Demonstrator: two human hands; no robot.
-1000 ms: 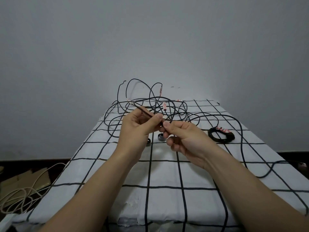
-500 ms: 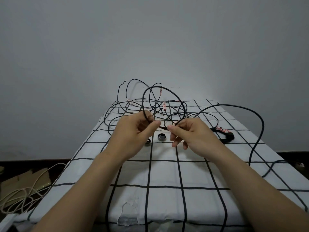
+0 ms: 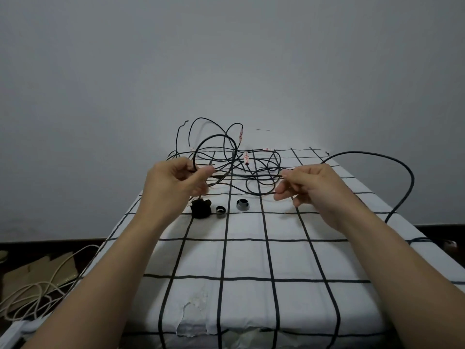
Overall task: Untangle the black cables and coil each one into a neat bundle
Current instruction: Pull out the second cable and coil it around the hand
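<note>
A tangle of thin black cables [image 3: 251,162] lies at the far end of the table, with red-and-white tags on some ends. My left hand [image 3: 173,185] pinches a raised loop of black cable [image 3: 216,137] between thumb and fingers. My right hand [image 3: 309,185] pinches the same cable farther along, so a straight stretch runs between the hands. From the right hand the cable arcs up and right in a big bow [image 3: 392,159], then drops over the table's right edge. A small black coiled bundle [image 3: 200,210] sits below my left hand.
The table wears a white cloth with a black grid [image 3: 251,260]. Two small grey rings [image 3: 220,211] [image 3: 242,204] lie near the bundle. Cardboard and a beige cord [image 3: 37,288] lie on the floor at left. A grey wall stands behind.
My hands have moved apart, the right one going right, drawing the cable out between them. The loop over the left hand stays up. The coiled bundle at the right is now hidden.
</note>
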